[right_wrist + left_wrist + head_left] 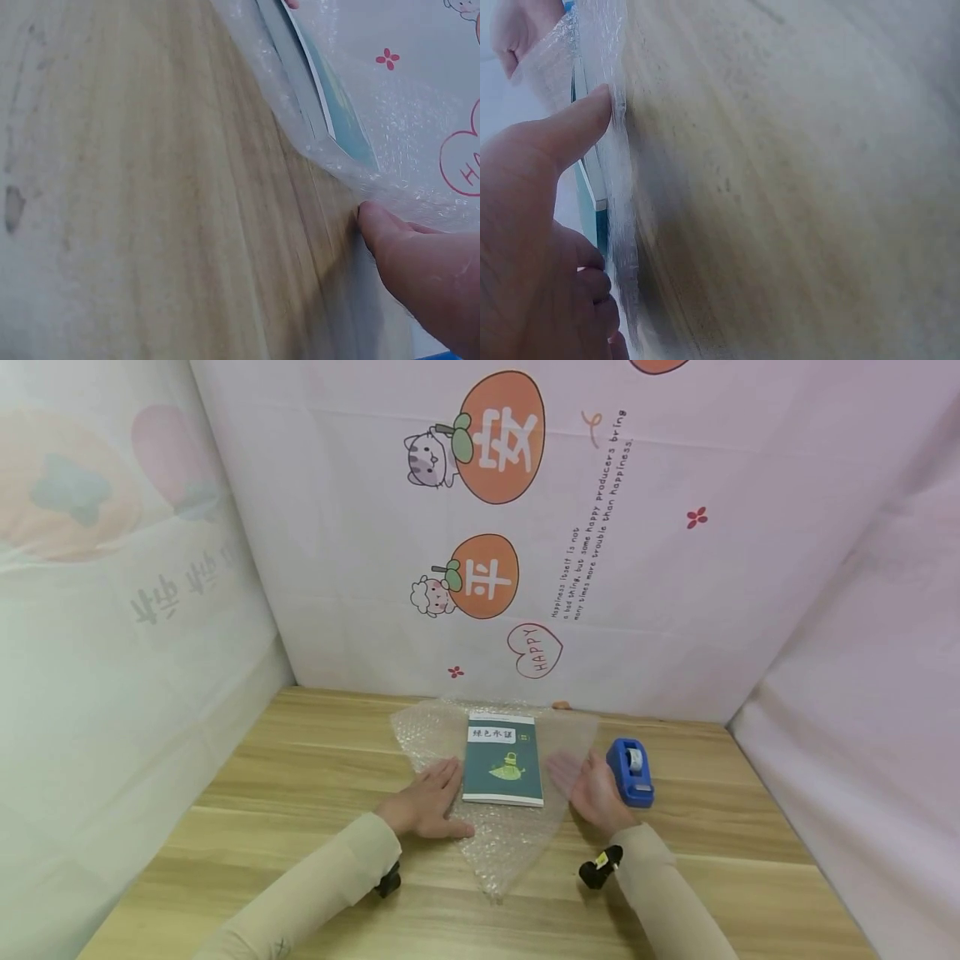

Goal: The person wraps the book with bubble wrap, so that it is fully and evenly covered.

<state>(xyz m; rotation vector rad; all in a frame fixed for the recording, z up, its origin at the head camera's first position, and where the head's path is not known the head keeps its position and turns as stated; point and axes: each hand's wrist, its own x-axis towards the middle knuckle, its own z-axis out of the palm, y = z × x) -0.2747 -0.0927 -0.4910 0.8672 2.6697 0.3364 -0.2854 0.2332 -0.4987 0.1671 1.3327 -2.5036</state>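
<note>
A thin book (487,785) with a green cover lies face up on a sheet of bubble wrap (495,856), one corner of which points toward me. My left hand (423,802) rests beside the book's left edge, fingers straight on the wrap and thumb spread toward the near side. On the other side, my right hand (597,795) has its extended fingers under the wrap's right flap, showing through the clear film. That flap stands raised off the table. In the right wrist view, the thumb of the right hand (427,262) is at the wrap's edge, near the book (345,120).
A blue tape dispenser (632,781) with a roll in it stands just right of my right hand. The wooden table (315,777) is enclosed by a printed cloth (360,568) at the back and cloth walls at both sides.
</note>
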